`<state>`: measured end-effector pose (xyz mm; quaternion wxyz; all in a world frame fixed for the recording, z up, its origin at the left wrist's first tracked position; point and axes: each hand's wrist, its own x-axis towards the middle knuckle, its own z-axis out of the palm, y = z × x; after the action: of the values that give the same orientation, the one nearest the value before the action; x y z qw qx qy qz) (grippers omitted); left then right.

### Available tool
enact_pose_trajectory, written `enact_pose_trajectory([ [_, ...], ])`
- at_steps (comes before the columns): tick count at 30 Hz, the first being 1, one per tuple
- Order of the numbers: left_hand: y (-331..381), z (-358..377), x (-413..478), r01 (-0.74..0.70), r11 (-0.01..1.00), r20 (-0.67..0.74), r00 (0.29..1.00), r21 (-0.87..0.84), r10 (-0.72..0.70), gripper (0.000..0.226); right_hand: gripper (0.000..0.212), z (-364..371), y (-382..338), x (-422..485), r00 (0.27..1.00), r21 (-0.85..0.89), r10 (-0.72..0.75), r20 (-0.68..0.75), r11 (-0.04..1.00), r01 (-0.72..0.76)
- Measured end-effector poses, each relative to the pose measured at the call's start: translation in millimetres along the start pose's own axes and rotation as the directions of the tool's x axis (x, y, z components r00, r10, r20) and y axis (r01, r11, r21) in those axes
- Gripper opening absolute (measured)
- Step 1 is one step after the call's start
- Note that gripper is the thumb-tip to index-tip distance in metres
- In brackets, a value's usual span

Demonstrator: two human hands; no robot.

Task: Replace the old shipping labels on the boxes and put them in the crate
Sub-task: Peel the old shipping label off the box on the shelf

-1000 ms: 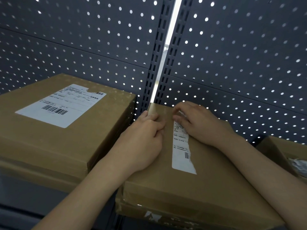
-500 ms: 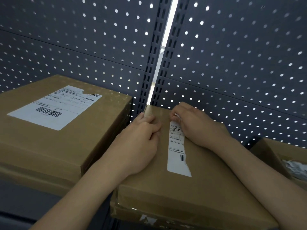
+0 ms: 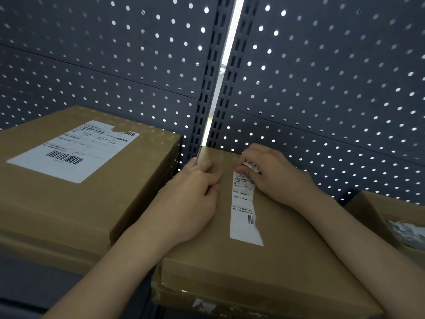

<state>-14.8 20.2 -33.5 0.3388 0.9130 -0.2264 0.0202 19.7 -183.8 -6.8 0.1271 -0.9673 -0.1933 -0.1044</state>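
Note:
A brown cardboard box [image 3: 264,272] lies in front of me on the shelf. A torn strip of white shipping label [image 3: 243,210] is still stuck along its top. My right hand [image 3: 276,178] pinches the crumpled, lifted far end of that strip between thumb and fingers. My left hand [image 3: 188,203] rests on the box's left top, fingers loosely bent, holding it down. A second, larger brown box [image 3: 76,203] to the left carries a whole white label [image 3: 73,150] with a barcode.
A dark pegboard wall [image 3: 322,77] with a lit vertical gap stands right behind the boxes. An open carton [image 3: 368,210] with crumpled white scraps inside sits at the right edge. The dark shelf front [image 3: 34,284] shows at lower left.
My right hand has peeled up and crumpled the far end of the label strip. The left hand stays in place on the box.

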Motion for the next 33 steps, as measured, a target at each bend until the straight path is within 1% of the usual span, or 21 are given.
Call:
enact_pose_trajectory([
  [6, 0.6, 0.1, 0.1, 0.0, 1.0, -0.009, 1.0, 0.008, 0.0, 0.038, 0.01, -0.3, -1.4, -4.8, 1.0, -0.149, -0.014, 0.012, 0.989, 0.016],
  [10, 1.3, -0.3, -0.8, -0.005, 1.0, -0.017, 1.0, 0.006, 0.005, 0.037, 0.015, -5.0, -5.5, -8.4, 0.999, -0.194, 0.021, 0.032, 0.981, -0.014],
  [14, 0.2, -0.4, -0.5, -0.007, 1.0, -0.01, 1.0, 0.006, 0.007, 0.037, 0.013, -3.6, -3.0, -8.4, 1.0, -0.164, 0.026, -0.012, 0.986, -0.027],
  [17, 0.3, -0.9, -1.0, -0.006, 1.0, 0.0, 1.0, -0.006, 0.006, 0.037, 0.027, -4.1, 2.4, -9.0, 0.999, -0.061, 0.048, 0.014, 0.997, -0.047],
  [19, 0.9, -1.5, -1.4, -0.001, 1.0, 0.003, 1.0, -0.015, 0.001, 0.038, 0.021, -4.2, 7.5, -9.7, 0.998, -0.015, 0.05, 0.025, 0.999, -0.049],
  [21, 1.7, -1.8, -1.6, 0.003, 1.0, 0.003, 1.0, -0.021, -0.003, 0.038, 0.011, -5.0, 11.0, -10.0, 0.997, 0.013, 0.08, -0.001, 0.997, -0.08],
  [23, 2.2, -2.2, -1.4, 0.003, 1.0, 0.001, 1.0, -0.018, -0.003, 0.038, 0.011, -5.4, 11.6, -10.0, 0.995, 0.02, 0.095, -0.022, 0.995, -0.095],
  [25, 2.0, -1.9, -1.3, 0.0, 1.0, -0.004, 1.0, -0.009, 0.0, 0.037, 0.011, -4.9, 10.3, -10.4, 0.996, -0.008, 0.087, -0.01, 0.996, -0.087],
  [29, 1.5, -1.6, -1.4, -0.004, 1.0, -0.001, 1.0, -0.007, 0.004, 0.037, 0.015, -3.6, 10.1, -11.6, 0.994, -0.13, 0.101, 0.031, 0.987, -0.096],
  [33, 2.6, -2.0, -1.9, 0.004, 1.0, -0.004, 1.0, -0.011, -0.004, 0.036, 0.009, -4.6, 9.5, -13.4, 0.992, -0.186, 0.116, 0.04, 0.977, -0.107],
])
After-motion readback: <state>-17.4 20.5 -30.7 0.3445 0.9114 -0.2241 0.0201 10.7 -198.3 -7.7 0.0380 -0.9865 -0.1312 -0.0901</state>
